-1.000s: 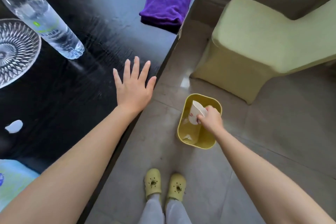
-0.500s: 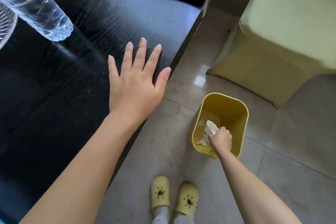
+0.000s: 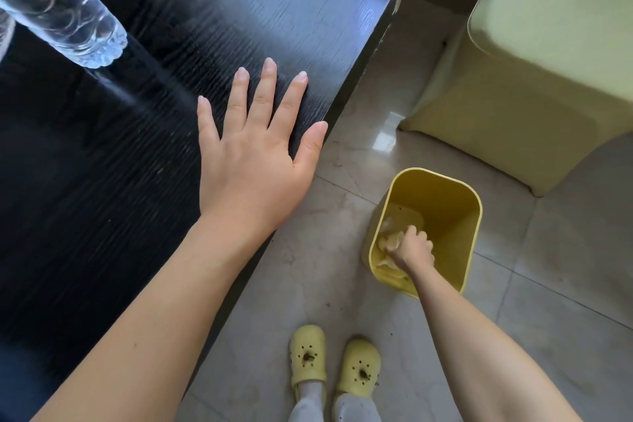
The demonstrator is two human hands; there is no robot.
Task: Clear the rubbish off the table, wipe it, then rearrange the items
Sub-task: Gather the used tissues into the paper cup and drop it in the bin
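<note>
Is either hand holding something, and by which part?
The right hand, down in the yellow bin, grips crumpled paper by a bunched edge. The left hand lies flat on the table, holding nothing.

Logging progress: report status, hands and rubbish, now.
Left hand flat on table. Right hand inside yellow bin, gripping crumpled paper. Nothing blocking the bin.
</note>
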